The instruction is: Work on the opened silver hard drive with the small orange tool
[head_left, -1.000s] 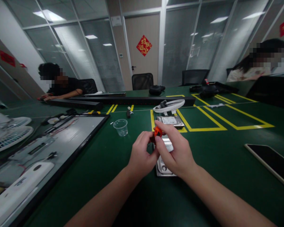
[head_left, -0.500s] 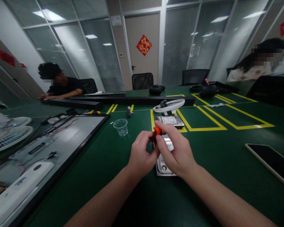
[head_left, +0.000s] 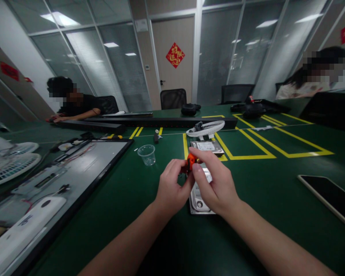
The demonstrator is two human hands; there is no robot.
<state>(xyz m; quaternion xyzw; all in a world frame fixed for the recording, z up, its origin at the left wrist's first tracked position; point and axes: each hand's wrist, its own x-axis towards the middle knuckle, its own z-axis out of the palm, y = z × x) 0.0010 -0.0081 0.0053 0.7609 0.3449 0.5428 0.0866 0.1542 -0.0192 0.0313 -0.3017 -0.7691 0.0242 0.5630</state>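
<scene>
Close together over the table, both my hands are on a small orange-and-black tool handle (head_left: 191, 161). My left hand (head_left: 174, 186) is closed around its lower left side, with the fingers curled. From the right, my right hand (head_left: 217, 180) pinches it between thumb and index finger. The fingers hide much of the tool, so its tip cannot be made out. Below my hands a silver hard drive (head_left: 199, 205) lies on the table, partly covered by my right hand. Behind it rests a second hard drive (head_left: 208, 147) with a white label.
A clear plastic cup (head_left: 147, 155) stands left of my hands. At left lies a large panel (head_left: 103, 153) bearing electronic parts, with white fan grilles (head_left: 17, 168) beside it. A white round grille (head_left: 215, 128) sits behind the drives. A phone (head_left: 330, 195) lies right. Two people sit across the table.
The orange-and-black tool handle has turned slightly between my fingers. My right thumb and index finger have shifted a little to the right; my left hand stays in place.
</scene>
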